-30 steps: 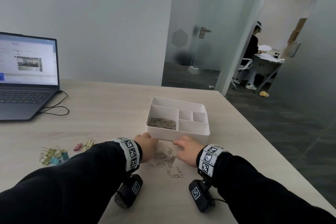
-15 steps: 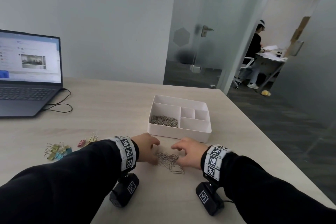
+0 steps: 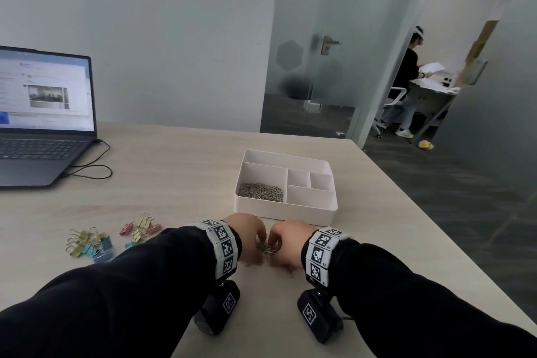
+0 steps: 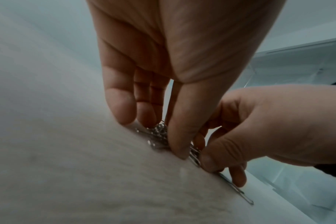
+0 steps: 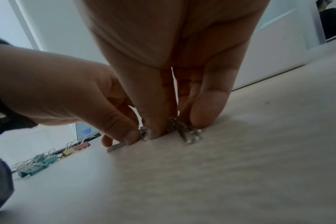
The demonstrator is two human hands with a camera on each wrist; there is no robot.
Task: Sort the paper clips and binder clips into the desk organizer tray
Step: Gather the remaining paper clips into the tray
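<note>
A small heap of silver paper clips lies on the table just in front of the white organizer tray. My left hand and right hand meet over the heap, fingertips down on the table. In the left wrist view the left thumb and fingers pinch the paper clips; one stray clip lies under the right fingers. In the right wrist view the right fingers pinch more of the paper clips. The tray's large left compartment holds several paper clips. Coloured binder clips lie to the left.
An open laptop with a black cable stands at the far left. A second cluster of binder clips lies close to my left sleeve. The table edge runs along the right. A person stands beyond the glass door.
Both hands have drawn together. The spread-out paper clips between them are now swept into one tight heap under the fingertips.
</note>
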